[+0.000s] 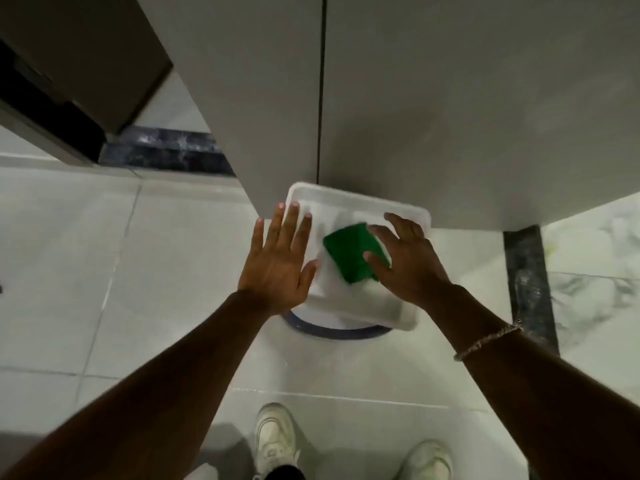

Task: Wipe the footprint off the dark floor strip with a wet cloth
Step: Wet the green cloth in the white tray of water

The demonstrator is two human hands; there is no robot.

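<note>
Fetching step: right hand (410,261), grip wide, reaches the green cloth (349,252) in the white tub (360,199), left hand (280,258) spread empty; next, pinch and lift it.

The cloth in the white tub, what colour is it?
Solid green; the cloth shows clearly in the head view, inside the white tub.

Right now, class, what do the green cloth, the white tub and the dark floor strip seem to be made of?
Green cloth: probably woven or microfibre fabric; matte, folded flat with soft edges.
White tub: likely plastic; smooth, slightly translucent, with a rounded moulded rim.
Dark floor strip: seemingly polished stone, perhaps marble or granite; pale mottled veining with a faint sheen.
</note>
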